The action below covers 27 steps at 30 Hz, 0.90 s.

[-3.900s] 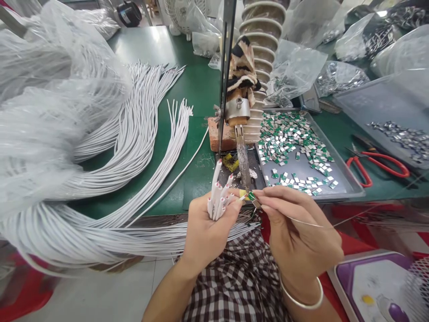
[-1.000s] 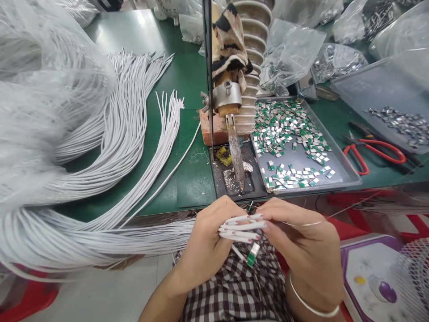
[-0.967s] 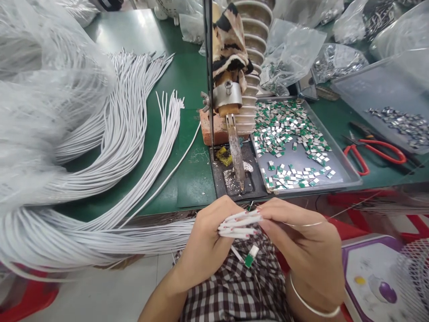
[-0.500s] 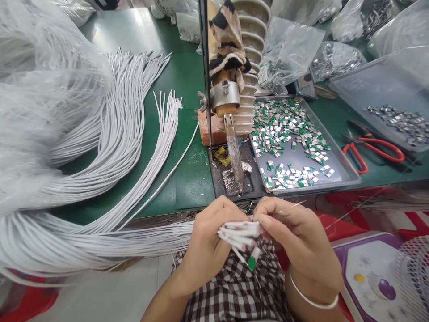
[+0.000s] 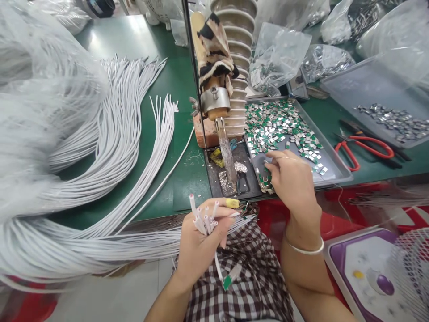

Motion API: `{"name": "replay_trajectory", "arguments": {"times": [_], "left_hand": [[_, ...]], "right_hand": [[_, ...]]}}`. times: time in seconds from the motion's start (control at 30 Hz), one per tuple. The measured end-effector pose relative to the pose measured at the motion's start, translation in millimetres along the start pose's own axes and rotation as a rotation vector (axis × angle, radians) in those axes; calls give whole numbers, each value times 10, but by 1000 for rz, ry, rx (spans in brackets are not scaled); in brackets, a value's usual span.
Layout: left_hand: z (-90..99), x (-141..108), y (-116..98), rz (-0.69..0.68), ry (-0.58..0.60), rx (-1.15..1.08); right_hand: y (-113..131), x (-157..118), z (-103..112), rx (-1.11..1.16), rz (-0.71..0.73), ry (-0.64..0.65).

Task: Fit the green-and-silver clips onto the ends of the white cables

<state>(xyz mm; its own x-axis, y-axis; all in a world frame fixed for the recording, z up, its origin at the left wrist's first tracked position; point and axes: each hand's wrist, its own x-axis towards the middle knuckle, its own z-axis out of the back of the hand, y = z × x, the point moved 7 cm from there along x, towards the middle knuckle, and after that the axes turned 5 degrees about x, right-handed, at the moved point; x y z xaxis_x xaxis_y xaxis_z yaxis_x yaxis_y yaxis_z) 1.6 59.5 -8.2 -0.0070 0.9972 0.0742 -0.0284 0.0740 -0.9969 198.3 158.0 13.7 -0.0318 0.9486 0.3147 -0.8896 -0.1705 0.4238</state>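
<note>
Wrapped round a bunch of white cables, my left hand is closed at the table's front edge, the cut ends sticking up from it. One cable hangs below the fingers with a small green board at its end. A yellow cover sits on one fingertip. My right hand is over the left front part of a metal tray of small green-and-silver boards. Its thumb and finger are pinched on something small and whitish, too small to name. Left of that tray a soldering iron points down over a black dish.
Long white cables and plastic film cover the left side. Behind the iron stands a ribbed hose by a brick. Red-handled pliers and a bin of metal parts are at right.
My right hand has left the cable bunch and moved up to the tray of boards. My left hand has turned, so the cable ends now point upward. The view has shifted slightly.
</note>
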Motion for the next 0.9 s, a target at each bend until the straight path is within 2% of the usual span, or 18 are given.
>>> {"name": "replay_trajectory", "arguments": {"times": [0.1,0.17,0.23,0.37,0.43,0.6,0.9], "left_hand": [[13,43,-23,28,-42,71],[-19,86,-66,23,-31,91],[-52,122,-114,10,-18,102],[-79,164,-184,-17,-20,138],[-68,179,-202,-22,-41,144],[-35,212,-234,-40,-74,105],[-28,183,-267,-34,-72,110]], "right_hand": [[110,-121,179,169,52,-123],[154,-243,300,338,-3,-216],[210,-379,351,562,-75,-252],[449,-570,216,947,-118,-53],[506,-619,160,1006,-150,-23],[536,-653,84,1051,-156,-42],[574,-703,94,1035,-118,-144]]}}
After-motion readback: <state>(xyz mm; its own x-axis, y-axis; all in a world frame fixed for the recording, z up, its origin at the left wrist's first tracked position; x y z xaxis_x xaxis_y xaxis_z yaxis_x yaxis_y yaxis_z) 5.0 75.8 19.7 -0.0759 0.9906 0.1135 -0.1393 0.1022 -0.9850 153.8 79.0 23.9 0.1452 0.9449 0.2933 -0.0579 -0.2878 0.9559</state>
